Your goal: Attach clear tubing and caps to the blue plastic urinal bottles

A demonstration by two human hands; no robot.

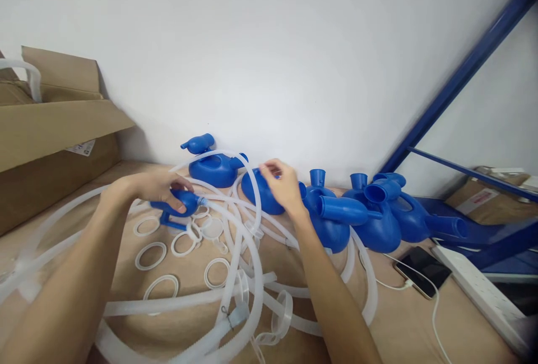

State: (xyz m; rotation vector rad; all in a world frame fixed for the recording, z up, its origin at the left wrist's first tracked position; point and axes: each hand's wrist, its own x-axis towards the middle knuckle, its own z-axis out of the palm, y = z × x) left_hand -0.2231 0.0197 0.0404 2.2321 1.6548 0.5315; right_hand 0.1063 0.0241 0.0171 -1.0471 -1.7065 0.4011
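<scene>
My left hand [163, 190] is closed around a blue funnel-like urinal head [187, 201], whose narrow end meets a translucent hose [218, 205]. A blue loop handle hangs under this piece. Farther right, my right hand [281, 182] curls its fingers at the top of a blue plastic urinal bottle [257, 190] and covers part of it; the exact contact is hidden. Behind and between the hands sits another blue bottle [213, 171], with a smaller blue head [199, 143] behind it. White rings [151, 256] and clear caps [212, 228] lie below my left hand.
Several more blue bottles [374, 229] crowd the right side. Translucent hoses [185, 301] tangle across the brown table. An open cardboard box [50, 123] stands at left. A phone [422, 270] on a cable and a white power strip [479, 285] lie right, near a blue metal frame [466, 73].
</scene>
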